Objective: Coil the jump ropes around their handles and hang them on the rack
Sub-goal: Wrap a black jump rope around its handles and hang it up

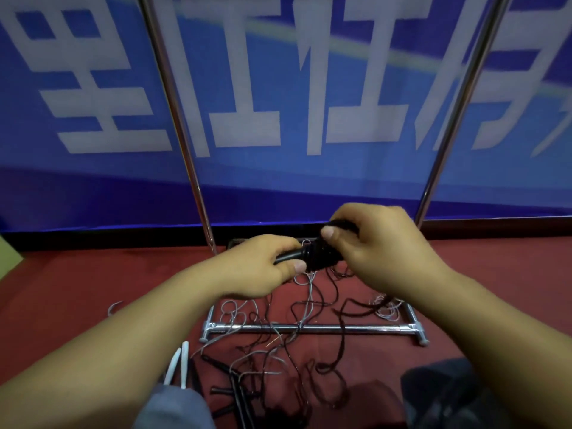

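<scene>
Both my hands hold a pair of black jump rope handles (312,257) level in front of me. My left hand (263,264) grips their left end, thumb underneath. My right hand (377,243) wraps over the right end, thumb pressing on dark rope turns wound round the handles. The loose dark rope (340,332) trails from the handles down to the red floor. A chrome rack (309,328) stands in front of me, with its base bar on the floor and two uprights rising at left and right.
More tangled ropes, grey (238,311) and dark, lie over the rack base. Black handles (235,388) and two white handles (181,363) lie on the floor near my knees. A blue banner wall (278,103) stands behind the rack.
</scene>
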A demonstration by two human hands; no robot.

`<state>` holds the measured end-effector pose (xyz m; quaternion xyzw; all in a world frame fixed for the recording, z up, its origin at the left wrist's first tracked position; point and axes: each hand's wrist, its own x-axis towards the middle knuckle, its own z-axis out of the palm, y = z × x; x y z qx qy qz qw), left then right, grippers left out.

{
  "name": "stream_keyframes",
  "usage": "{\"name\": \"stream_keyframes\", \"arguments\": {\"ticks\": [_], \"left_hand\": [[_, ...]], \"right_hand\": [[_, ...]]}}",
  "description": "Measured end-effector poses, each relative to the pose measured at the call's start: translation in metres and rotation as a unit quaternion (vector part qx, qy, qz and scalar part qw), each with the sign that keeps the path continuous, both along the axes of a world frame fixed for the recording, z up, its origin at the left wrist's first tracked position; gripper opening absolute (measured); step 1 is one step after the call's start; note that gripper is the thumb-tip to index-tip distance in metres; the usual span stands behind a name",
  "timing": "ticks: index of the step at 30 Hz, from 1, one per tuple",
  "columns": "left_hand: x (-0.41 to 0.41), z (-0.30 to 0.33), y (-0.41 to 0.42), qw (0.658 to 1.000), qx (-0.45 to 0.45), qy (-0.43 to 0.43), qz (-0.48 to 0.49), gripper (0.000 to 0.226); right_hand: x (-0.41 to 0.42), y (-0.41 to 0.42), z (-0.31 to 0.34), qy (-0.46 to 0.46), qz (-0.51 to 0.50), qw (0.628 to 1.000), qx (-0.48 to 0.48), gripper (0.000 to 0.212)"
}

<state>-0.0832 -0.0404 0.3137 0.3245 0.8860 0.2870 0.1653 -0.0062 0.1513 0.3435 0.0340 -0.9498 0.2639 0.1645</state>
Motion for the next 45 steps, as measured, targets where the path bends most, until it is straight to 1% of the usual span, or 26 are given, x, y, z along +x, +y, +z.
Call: {"name": "stream_keyframes", "arguments": {"ticks": [1, 3, 7, 11, 16, 19, 21, 22, 25, 26, 27, 28, 29, 30, 32, 33, 34, 35, 36, 38, 39, 40, 42, 43, 45], "left_hand": [[0.001, 0.0, 0.001, 1.0, 0.002, -0.011, -0.008, 0.007], [0.003, 0.001, 0.001, 0.999, -0.002, -0.027, -0.029, 0.013], [0.012, 0.003, 0.004, 0.996, -0.004, -0.039, -0.075, 0.018], [0.021, 0.006, 0.006, 0.997, 0.012, -0.027, -0.078, 0.022], [0.029, 0.017, 0.002, 0.995, 0.053, -0.022, -0.076, 0.021], [0.033, 0.021, -0.001, 0.994, 0.065, -0.014, -0.083, 0.021], [0.036, 0.022, -0.003, 0.992, 0.083, -0.021, -0.096, 0.017], [0.037, 0.023, -0.005, 0.989, 0.097, -0.034, -0.106, 0.015], [0.04, 0.026, -0.007, 0.975, 0.153, -0.09, -0.132, 0.008], [0.04, 0.027, -0.007, 0.97, 0.169, -0.11, -0.136, 0.008], [0.04, 0.028, -0.007, 0.965, 0.184, -0.127, -0.138, 0.01], [0.039, 0.027, -0.007, 0.96, 0.199, -0.14, -0.136, 0.012], [0.038, 0.027, -0.007, 0.957, 0.215, -0.146, -0.132, 0.015], [0.037, 0.026, -0.007, 0.953, 0.233, -0.148, -0.123, 0.019], [0.035, 0.025, -0.005, 0.948, 0.265, -0.147, -0.096, 0.024], [0.034, 0.024, -0.005, 0.945, 0.282, -0.146, -0.08, 0.023], [0.033, 0.024, -0.004, 0.941, 0.298, -0.147, -0.064, 0.022], [0.031, 0.024, -0.004, 0.937, 0.311, -0.151, -0.051, 0.022], [0.031, 0.025, -0.004, 0.933, 0.321, -0.155, -0.039, 0.022], [0.029, 0.026, -0.005, 0.925, 0.339, -0.17, -0.018, 0.022], [0.03, 0.027, -0.006, 0.921, 0.346, -0.181, -0.008, 0.023], [0.03, 0.028, -0.006, 0.917, 0.35, -0.19, 0.0, 0.024], [0.03, 0.03, -0.006, 0.915, 0.353, -0.195, 0.017, 0.025], [0.03, 0.03, -0.006, 0.914, 0.356, -0.195, 0.029, 0.024], [0.028, 0.031, -0.004, 0.908, 0.369, -0.188, 0.064, 0.022]], "right_hand": [[-0.001, 0.002, -0.001, 0.002, -0.007, 1.0, -0.003, 0.016], [-0.003, 0.004, -0.004, 0.003, -0.016, 1.0, -0.004, 0.016], [-0.01, 0.003, -0.012, -0.007, -0.02, 1.0, -0.001, 0.019], [-0.019, 0.005, -0.015, -0.034, -0.015, 0.999, -0.02, 0.019], [-0.027, 0.012, -0.008, -0.055, -0.013, 0.996, -0.071, 0.014], [-0.031, 0.018, -0.003, -0.072, 0.002, 0.988, -0.137, 0.014], [-0.032, 0.02, -0.003, -0.093, 0.02, 0.976, -0.197, 0.014], [-0.032, 0.021, -0.003, -0.108, 0.027, 0.967, -0.227, 0.017], [-0.032, 0.026, -0.002, -0.146, 0.05, 0.937, -0.314, 0.035], [-0.032, 0.026, -0.002, -0.154, 0.063, 0.924, -0.343, 0.036], [-0.031, 0.026, -0.001, -0.157, 0.084, 0.917, -0.356, 0.032], [-0.03, 0.024, -0.001, -0.153, 0.102, 0.917, -0.354, 0.023], [-0.03, 0.023, -0.002, -0.145, 0.11, 0.922, -0.341, 0.012], [-0.03, 0.022, -0.002, -0.139, 0.107, 0.927, -0.331, 0.008], [-0.033, 0.022, -0.006, -0.132, 0.082, 0.941, -0.301, 0.032], [-0.034, 0.02, -0.006, -0.141, 0.071, 0.944, -0.29, 0.039], [-0.034, 0.018, -0.006, -0.148, 0.065, 0.941, -0.297, 0.039], [-0.034, 0.017, -0.007, -0.157, 0.069, 0.936, -0.306, 0.032], [-0.032, 0.013, -0.006, -0.167, 0.074, 0.931, -0.316, 0.03], [-0.03, 0.009, -0.007, -0.171, 0.091, 0.932, -0.306, 0.074], [-0.029, 0.008, -0.007, -0.173, 0.096, 0.933, -0.301, 0.085], [-0.028, 0.007, -0.006, -0.179, 0.1, 0.933, -0.295, 0.087], [-0.026, 0.007, -0.005, -0.191, 0.113, 0.926, -0.305, 0.068], [-0.025, 0.006, -0.005, -0.192, 0.113, 0.92, -0.322, 0.059], [-0.023, 0.004, -0.005, -0.197, 0.115, 0.898, -0.376, 0.048]]}}
